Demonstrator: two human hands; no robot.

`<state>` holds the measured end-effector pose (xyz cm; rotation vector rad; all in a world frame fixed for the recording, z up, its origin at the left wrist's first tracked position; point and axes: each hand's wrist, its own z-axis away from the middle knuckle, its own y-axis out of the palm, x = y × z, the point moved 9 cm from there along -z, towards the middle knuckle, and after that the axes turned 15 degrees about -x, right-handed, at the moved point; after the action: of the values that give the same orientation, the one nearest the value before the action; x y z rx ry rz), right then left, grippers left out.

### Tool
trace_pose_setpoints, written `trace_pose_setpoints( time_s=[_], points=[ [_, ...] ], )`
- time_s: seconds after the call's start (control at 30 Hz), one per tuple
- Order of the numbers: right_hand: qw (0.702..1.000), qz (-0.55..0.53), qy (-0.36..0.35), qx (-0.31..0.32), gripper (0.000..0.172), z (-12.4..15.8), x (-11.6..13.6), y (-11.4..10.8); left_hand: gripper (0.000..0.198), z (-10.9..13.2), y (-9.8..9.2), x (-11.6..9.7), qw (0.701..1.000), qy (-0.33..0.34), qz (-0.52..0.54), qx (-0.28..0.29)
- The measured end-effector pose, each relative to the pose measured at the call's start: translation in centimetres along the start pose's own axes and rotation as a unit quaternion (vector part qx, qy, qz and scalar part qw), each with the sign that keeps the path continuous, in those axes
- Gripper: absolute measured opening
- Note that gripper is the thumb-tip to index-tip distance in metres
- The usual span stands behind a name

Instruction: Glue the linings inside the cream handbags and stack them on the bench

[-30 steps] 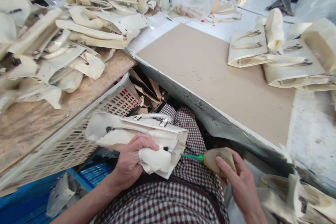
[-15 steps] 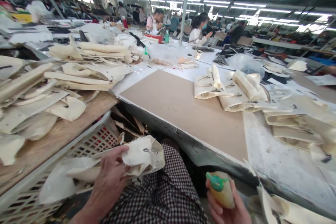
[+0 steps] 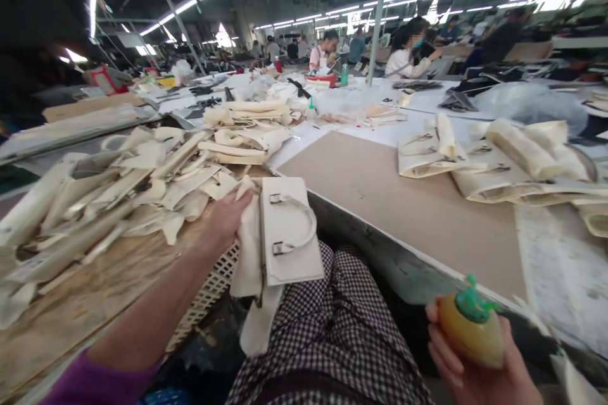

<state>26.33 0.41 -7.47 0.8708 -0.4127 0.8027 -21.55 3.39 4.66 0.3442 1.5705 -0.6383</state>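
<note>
My left hand [image 3: 228, 218] grips the left side of a cream handbag piece [image 3: 291, 266], its fingers closed on the material. The piece has a curved handle with small metal fittings, and a loose flap [image 3: 263, 323] hangs below it over my checkered lap. In my right hand [image 3: 479, 354], at the lower right, lies a small yellowish glue bottle [image 3: 472, 332] with a green cap that points up and away from me. The fingers are wrapped around its body. Several cream bag pieces [image 3: 156, 183] are heaped on the wooden board to the left of my left hand.
A white plastic basket [image 3: 204, 304] stands below the board at my left. Ahead is a table with a brown board [image 3: 370, 196]; more cream bag pieces [image 3: 503, 152] lie along its right side. A metal pole [image 3: 380, 19] rises behind it. People work farther back.
My left hand has raised and turned the bag piece, so its handle side now shows. The glue bottle stays in my right hand, tilted differently. The view has swung left.
</note>
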Motion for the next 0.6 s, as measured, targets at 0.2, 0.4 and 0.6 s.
trace_pose_setpoints(
  time_s=[0.2,0.4,0.6],
  points=[
    [0.998,-0.058,-0.036,0.01,0.044,3.2,0.9,5.5,0.005,1.5,2.3,0.4,0.989,-0.118,0.077,0.036],
    [0.993,-0.096,-0.063,0.027,0.044,3.8,1.6,5.2,0.008,3.7,4.6,0.4,0.979,-0.157,0.108,0.071],
    [0.989,-0.134,-0.057,0.005,0.048,2.2,2.2,2.8,0.017,2.1,8.0,-4.7,0.979,-0.113,0.112,0.126]
  ],
)
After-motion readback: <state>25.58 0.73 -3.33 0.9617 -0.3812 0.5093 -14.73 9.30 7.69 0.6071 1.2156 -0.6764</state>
